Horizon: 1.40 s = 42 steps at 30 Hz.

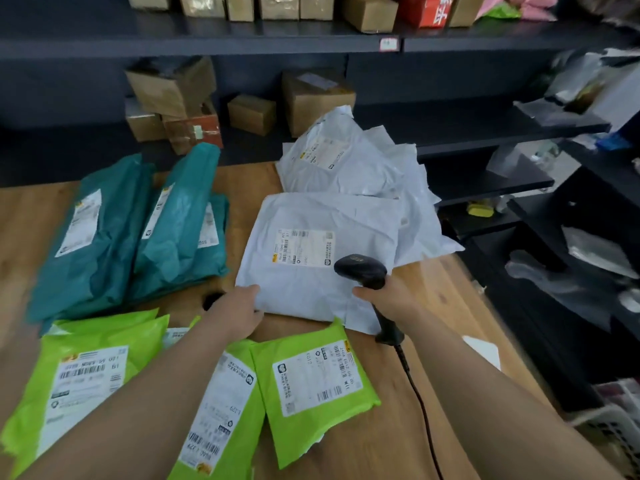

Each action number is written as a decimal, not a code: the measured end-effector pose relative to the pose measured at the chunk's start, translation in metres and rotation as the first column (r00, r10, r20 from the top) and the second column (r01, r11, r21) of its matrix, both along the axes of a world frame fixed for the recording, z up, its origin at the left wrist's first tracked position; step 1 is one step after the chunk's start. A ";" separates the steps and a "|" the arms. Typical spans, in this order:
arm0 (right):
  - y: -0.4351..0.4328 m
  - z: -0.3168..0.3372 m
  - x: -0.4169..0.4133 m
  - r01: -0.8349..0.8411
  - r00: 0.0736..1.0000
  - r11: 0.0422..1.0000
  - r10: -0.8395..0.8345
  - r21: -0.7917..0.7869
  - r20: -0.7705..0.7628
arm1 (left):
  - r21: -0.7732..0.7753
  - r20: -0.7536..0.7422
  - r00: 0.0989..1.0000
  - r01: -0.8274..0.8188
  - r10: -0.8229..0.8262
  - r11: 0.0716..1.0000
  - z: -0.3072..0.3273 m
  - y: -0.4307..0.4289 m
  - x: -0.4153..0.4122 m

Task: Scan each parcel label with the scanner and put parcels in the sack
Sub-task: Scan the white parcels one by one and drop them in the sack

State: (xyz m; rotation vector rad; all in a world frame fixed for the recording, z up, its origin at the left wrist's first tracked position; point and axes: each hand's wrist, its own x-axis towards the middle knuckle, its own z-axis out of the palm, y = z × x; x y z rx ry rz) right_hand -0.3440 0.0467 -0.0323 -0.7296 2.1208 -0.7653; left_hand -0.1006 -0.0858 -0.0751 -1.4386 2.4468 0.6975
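A large white parcel [322,258] lies on the wooden table [446,306], its label [304,247] facing up. My left hand [239,313] pinches its near left edge. My right hand [391,299] grips the handle of a black corded scanner [362,270], whose head hovers over the parcel just right of the label. More white parcels [349,164] are piled behind it. Teal parcels [121,230] lie at the left, lime green parcels [311,379] at the front. No sack is in view.
Dark shelves [207,43] with cardboard boxes [311,98] run along the back. More dark shelving [540,181] with bagged items stands at the right. A white plastic basket [613,420] sits low at the right. The scanner's cable [422,410] trails toward me across the table.
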 end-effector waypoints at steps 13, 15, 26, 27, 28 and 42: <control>-0.006 0.089 0.007 0.162 0.950 0.890 -0.023 -0.427 0.313 | 0.496 -0.322 0.734 -0.406 0.597 0.767 0.062 0.067 -0.030; -0.001 0.099 0.011 0.128 0.938 0.882 0.042 -0.454 0.345 | 0.740 -0.293 0.517 -0.410 0.804 0.533 0.066 0.071 -0.040; 0.058 0.084 0.008 -0.190 0.923 0.953 0.255 -0.235 0.288 | 0.951 -0.212 -0.027 -0.234 0.977 0.200 0.065 0.058 -0.054; 0.061 0.082 0.004 -0.201 0.934 0.959 0.249 -0.198 0.258 | 0.946 -0.221 -0.001 -0.242 0.975 0.214 0.066 0.060 -0.052; 0.063 0.081 0.000 -0.200 0.943 0.964 0.238 -0.174 0.232 | 0.940 -0.240 0.023 -0.245 0.970 0.239 0.068 0.063 -0.049; 0.053 0.104 0.019 -0.290 0.925 0.933 0.330 -0.212 0.186 | 0.820 -0.465 0.236 -0.249 0.854 0.515 0.078 0.088 0.022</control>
